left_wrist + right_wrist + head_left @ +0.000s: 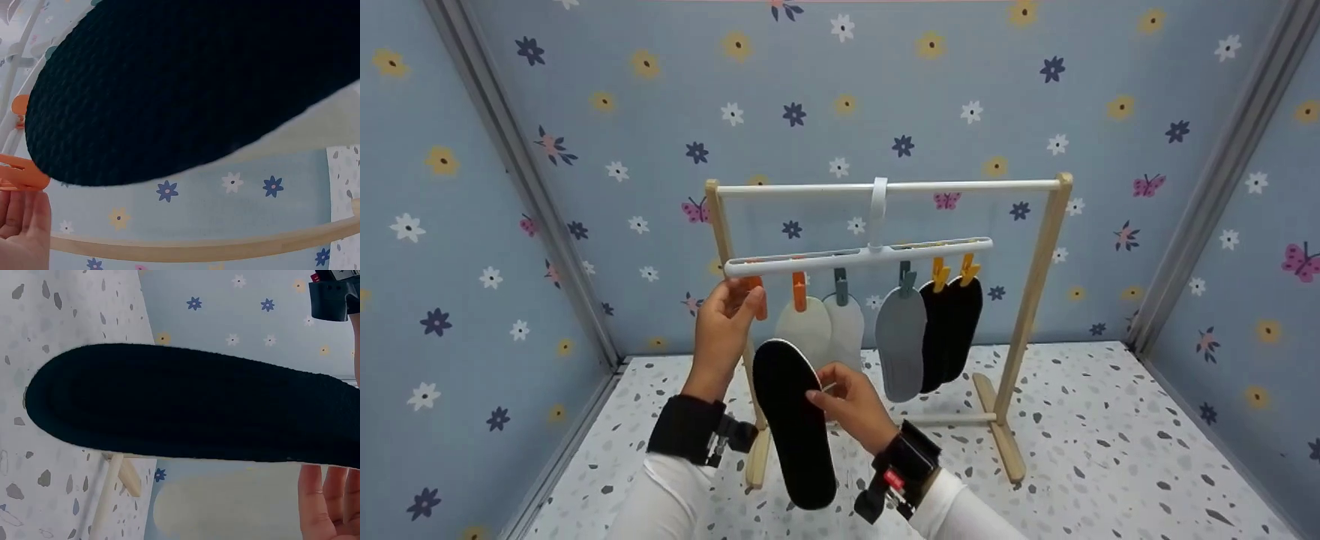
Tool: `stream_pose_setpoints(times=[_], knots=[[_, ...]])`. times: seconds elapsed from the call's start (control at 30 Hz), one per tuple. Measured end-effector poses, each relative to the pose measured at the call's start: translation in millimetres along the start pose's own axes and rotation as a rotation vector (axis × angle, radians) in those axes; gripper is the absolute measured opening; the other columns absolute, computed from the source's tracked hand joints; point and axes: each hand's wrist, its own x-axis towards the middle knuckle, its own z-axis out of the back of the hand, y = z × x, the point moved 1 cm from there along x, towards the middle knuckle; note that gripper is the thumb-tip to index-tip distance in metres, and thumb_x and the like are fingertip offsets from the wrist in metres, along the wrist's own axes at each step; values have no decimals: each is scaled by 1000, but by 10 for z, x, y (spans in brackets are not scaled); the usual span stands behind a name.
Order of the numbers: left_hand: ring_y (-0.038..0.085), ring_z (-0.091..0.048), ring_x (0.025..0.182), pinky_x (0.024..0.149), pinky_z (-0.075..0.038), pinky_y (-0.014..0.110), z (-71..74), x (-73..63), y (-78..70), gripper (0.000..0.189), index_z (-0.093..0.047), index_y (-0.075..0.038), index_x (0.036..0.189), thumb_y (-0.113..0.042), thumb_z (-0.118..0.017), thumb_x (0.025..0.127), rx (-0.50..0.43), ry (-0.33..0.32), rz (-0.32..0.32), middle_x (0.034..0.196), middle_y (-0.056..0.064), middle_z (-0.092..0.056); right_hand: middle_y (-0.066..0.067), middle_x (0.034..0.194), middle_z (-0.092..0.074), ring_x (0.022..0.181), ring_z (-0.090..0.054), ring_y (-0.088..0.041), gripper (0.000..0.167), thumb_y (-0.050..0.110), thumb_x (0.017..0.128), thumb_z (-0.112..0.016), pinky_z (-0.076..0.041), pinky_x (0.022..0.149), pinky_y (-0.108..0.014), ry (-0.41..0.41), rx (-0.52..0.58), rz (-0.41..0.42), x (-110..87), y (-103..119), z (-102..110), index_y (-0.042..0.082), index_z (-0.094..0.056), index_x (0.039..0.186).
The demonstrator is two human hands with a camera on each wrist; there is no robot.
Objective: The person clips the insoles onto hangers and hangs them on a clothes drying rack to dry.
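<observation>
My right hand (859,405) pinches a black insole (795,427) by its edge, thumb on the near face, and the insole hangs tilted in front of the rack. At the hanger's left end, my left hand (720,330) pinches an orange clothespin (757,296). In the left wrist view that orange clothespin (25,173) is beside the rounded tip of the black insole (169,95); whether they touch I cannot tell. The white hanger (802,262) also carries a second orange clothespin (799,292) with a pale insole (804,330). My right fingers (315,500) show below the insole.
The hanger hooks over a white rod (975,184) on a wooden stand (1035,292). From dark green clothespins hang a whitish insole (846,330) and a grey insole (900,345); yellow clothespins (940,275) hold two black insoles (964,330). Flowered walls surround the speckled floor (1102,420).
</observation>
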Motion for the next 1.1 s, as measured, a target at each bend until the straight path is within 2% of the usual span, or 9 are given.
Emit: stream_pose_setpoints(times=[0.27,0.4,0.63,0.8,0.97,1.1], knots=[[22,-54,111,96,-40,40,-12,-3,-44,44,-54,-4,123,-35,-59,92,81,-4,-4,115,13,-60,-2,88,-55,70,-57,-10,13,11,89,-63,-54,63,-29,-18,24,12,116,3,-34,3,-57,98],[23,-56,106,92,-41,38,-32,-9,-63,41,-56,-2,119,-34,-57,94,108,-12,-23,110,15,-61,-2,87,-55,71,-58,-11,15,7,89,-63,-55,63,-30,-42,23,-12,143,5,-42,-1,-57,99],[18,-58,94,84,-44,32,-40,0,-61,33,-58,-3,112,-31,-55,95,90,-26,-62,98,11,-61,-2,89,-54,70,-56,-11,17,6,89,-62,-53,61,-28,-58,27,-15,156,12,-36,-4,-56,101],[19,-59,95,83,-46,31,-40,24,-60,32,-58,-1,113,-29,-55,95,109,-32,-75,99,11,-61,-4,90,-55,72,-58,-13,18,7,89,-63,-54,63,-30,-54,63,-26,174,25,-25,-4,-56,102],[19,-60,98,83,-48,31,-14,18,-67,34,-57,-1,115,-29,-55,96,117,-24,-77,102,13,-62,-4,90,-56,72,-58,-13,18,8,89,-63,-54,64,-30,-57,41,-15,193,46,-20,-2,-57,102],[17,-61,94,81,-48,28,9,10,-57,33,-58,-2,113,-30,-55,95,107,-24,-76,97,10,-62,-3,89,-55,71,-57,-13,18,7,89,-64,-52,61,-28,-64,42,-11,214,49,-35,-3,-57,102]])
